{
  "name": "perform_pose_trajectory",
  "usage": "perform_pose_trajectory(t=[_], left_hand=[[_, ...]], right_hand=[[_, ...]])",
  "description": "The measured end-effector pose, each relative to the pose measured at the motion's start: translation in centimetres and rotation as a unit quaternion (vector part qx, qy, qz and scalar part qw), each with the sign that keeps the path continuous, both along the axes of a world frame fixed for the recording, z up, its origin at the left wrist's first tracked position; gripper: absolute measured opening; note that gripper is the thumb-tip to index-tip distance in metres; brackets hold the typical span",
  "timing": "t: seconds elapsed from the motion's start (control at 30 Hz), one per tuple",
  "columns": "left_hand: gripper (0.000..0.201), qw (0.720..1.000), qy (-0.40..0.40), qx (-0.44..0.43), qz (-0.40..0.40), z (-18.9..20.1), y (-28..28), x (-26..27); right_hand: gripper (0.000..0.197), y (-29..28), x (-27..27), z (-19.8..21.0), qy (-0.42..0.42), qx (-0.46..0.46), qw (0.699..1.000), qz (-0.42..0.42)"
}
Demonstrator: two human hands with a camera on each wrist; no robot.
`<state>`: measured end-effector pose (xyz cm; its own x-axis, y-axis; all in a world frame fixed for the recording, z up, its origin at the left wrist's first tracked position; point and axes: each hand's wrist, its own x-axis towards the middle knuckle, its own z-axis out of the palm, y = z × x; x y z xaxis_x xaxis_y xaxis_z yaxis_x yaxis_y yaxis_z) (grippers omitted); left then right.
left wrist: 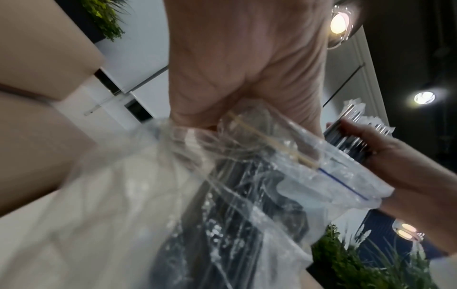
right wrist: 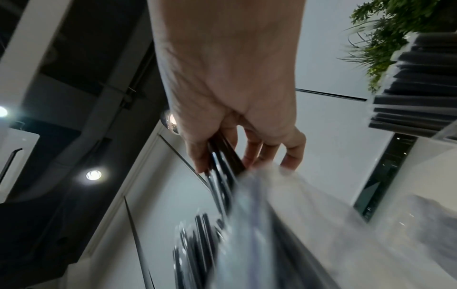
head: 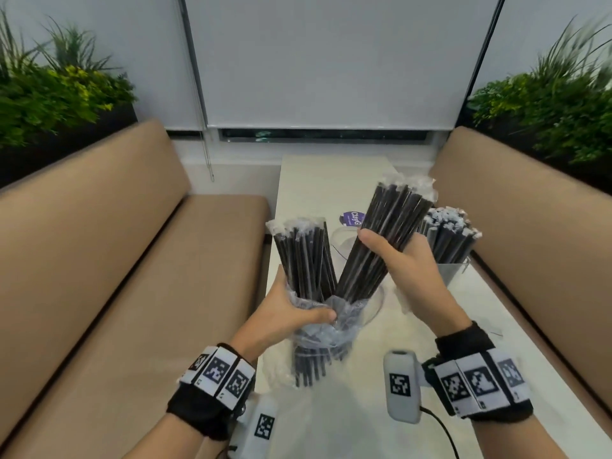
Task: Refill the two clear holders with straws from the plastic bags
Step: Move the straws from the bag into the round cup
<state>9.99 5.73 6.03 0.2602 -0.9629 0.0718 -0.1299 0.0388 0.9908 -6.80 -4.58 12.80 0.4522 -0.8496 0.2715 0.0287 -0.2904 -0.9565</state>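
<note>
With the left hand (head: pixel 291 313) clamped on the bag (head: pixel 326 329), the right hand's (head: pixel 402 260) grip around its straws (head: pixel 390 233) should pull straight out, tips together, toward the empty holder (head: pixel 344 240).

Both forearms reach forward over the table, each wrist wrapped in a black band with printed markers. The left hand (head: pixel 291 318) sits low, fingers and thumb curled in a tight grip. The right hand (head: pixel 402 260) is higher, closed around what it holds.

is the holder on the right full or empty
Full: the holder on the right is packed with wrapped black straws standing above its rim.
</note>
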Motion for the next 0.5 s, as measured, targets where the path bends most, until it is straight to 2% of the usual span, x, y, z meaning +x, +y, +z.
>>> perform_pose_trajectory(t=[0.17,0.27,0.4,0.5], left_hand=[[0.092,1.000,-0.008,0.012,0.011,-0.8,-0.9,1.2],[0.092,0.999,0.003,0.035,0.018,-1.2,-1.8,1.7],[0.080,0.999,0.007,0.040,0.017,-1.6,-2.2,2.2],[0.080,0.997,0.039,0.065,0.032,-2.1,-2.0,2.6]], right_hand=[[0.034,-2.3,1.1,1.6,-0.015,0.002,1.000,0.008],[0.036,-3.3,2.1,2.2,-0.009,0.013,1.000,0.014],[0.021,-4.9,2.2,6.2,-0.024,0.002,1.000,0.020],[0.012,-6.6,1.9,10.7,-0.109,-0.024,0.994,0.017]])
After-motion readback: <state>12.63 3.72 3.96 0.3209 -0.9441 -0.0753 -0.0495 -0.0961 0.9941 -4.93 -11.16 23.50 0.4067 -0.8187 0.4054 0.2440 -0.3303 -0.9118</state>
